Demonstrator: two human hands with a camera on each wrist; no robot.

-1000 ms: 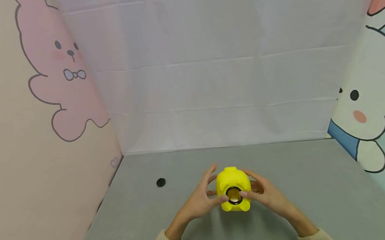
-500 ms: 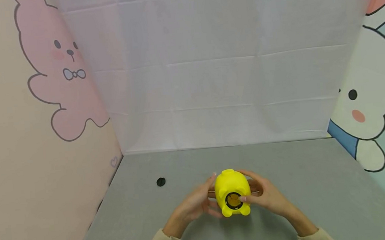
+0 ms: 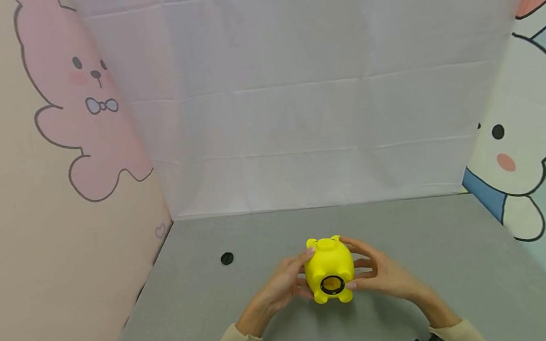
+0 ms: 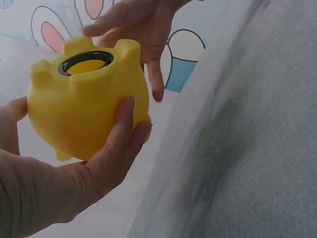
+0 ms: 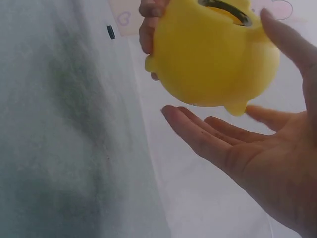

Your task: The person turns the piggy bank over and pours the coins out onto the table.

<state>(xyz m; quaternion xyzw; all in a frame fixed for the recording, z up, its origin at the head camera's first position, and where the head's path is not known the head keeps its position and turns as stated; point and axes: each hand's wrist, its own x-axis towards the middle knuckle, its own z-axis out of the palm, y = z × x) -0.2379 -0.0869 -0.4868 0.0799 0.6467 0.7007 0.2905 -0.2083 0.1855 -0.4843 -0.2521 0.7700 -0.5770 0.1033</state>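
Note:
A yellow piggy bank [image 3: 328, 262] is held above the grey table, tilted so its feet and a black-rimmed round opening [image 4: 86, 63] in its underside face the person. My left hand [image 3: 279, 287] grips its left side, thumb near the top and fingers round the body, as the left wrist view [image 4: 104, 163] also shows. On the other side my right hand [image 3: 389, 276] has its fingers spread and mostly straight, the thumb near a foot and a fingertip at an ear. A small black round plug [image 3: 227, 258] lies on the table to the left.
The grey table [image 3: 429, 265] ends at a white cloth backdrop [image 3: 268, 112]. Side panels with cartoon animals stand left [image 3: 87, 110] and right [image 3: 521, 145].
My left hand has changed its hold, its thumb now up near the bank's top. The bank has tipped, bringing its ears into view. My right thumb has moved off the opening toward its edge.

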